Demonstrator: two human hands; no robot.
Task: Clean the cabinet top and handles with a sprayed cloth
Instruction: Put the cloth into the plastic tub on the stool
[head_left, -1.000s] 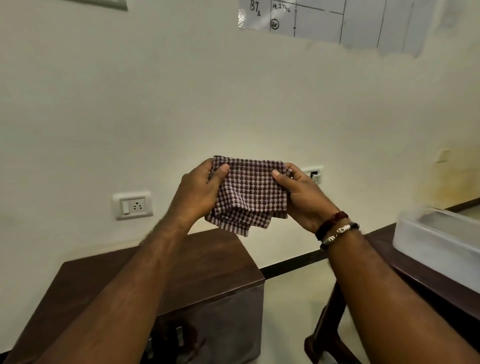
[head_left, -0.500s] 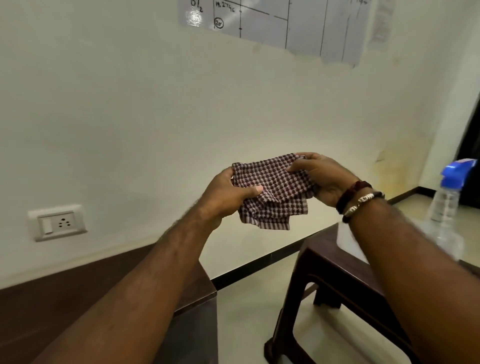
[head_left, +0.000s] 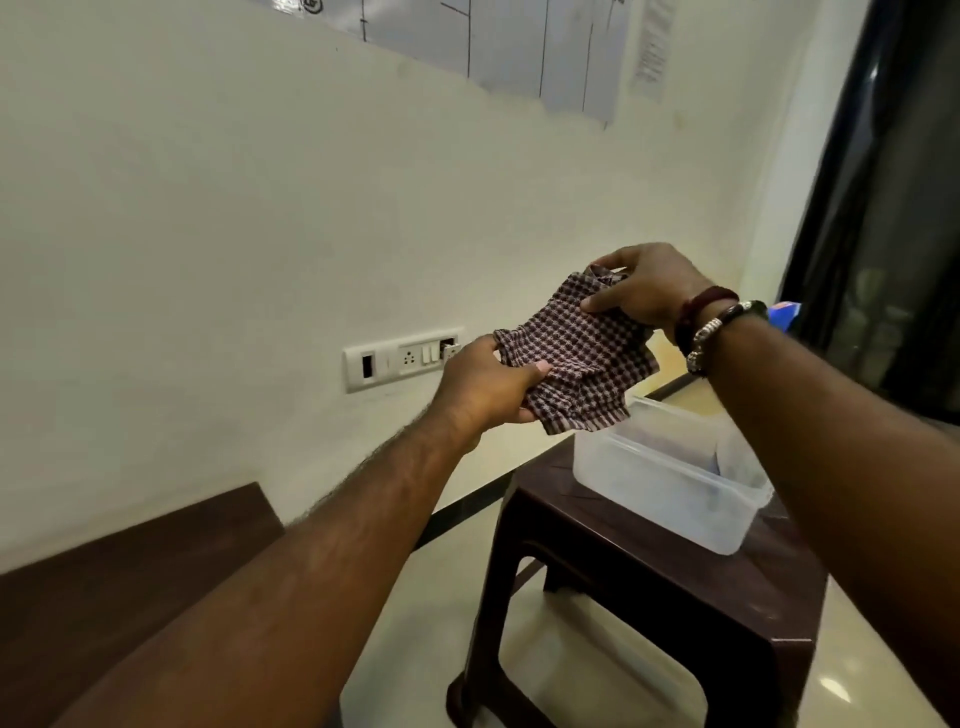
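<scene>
A maroon and white checked cloth (head_left: 576, 358) hangs in the air in front of the wall, held between both hands. My left hand (head_left: 483, 387) pinches its lower left edge. My right hand (head_left: 644, 291) grips its upper right corner, with bracelets on the wrist. The dark brown cabinet top (head_left: 119, 566) lies at the lower left, partly covered by my left forearm. Only the blue top of the spray bottle (head_left: 784, 314) peeks out behind my right wrist. No cabinet handles show.
A dark brown plastic stool (head_left: 649, 592) stands to the right of the cabinet, with a clear plastic container (head_left: 670, 478) on it under the cloth. A switch and socket plate (head_left: 400, 358) is on the wall. A dark doorway (head_left: 893, 208) is at far right.
The view has swung to the right, so the cabinet has slid to the lower left and the stool with its container has come into view. Both hands have kept hold of the cloth and shifted it.
</scene>
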